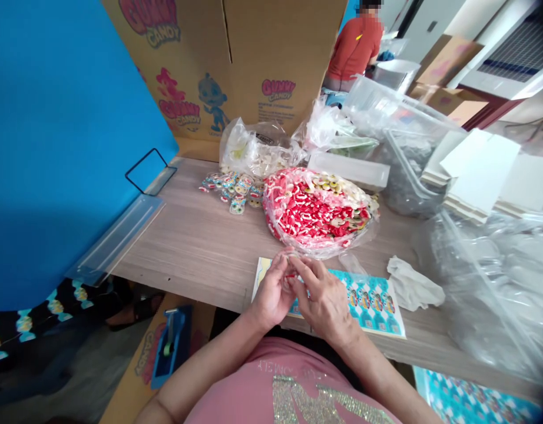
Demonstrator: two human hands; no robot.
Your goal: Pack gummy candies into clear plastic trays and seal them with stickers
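My left hand (271,290) curls around a small clear plastic pack (285,281) with something red and white inside; the fingers partly hide it. On the same pack, the fingertips of my right hand (322,294) press from the right side. Both hands hover over a printed sticker sheet (373,303) in blue and yellow at the table's front edge. Just beyond them lies an open plastic bag of red, white and yellowish gummy candies (311,209). Left of that bag is a pile of small filled packs (236,187) with printed labels.
Clear bins (487,294) of plastic packs line the right side, with white cards (483,168) on top. A crumpled white cloth (415,284) lies near the sheet. A large cardboard box (245,59) stands behind. A blue tape dispenser (172,347) sits low left. Another person (357,47) is at the back.
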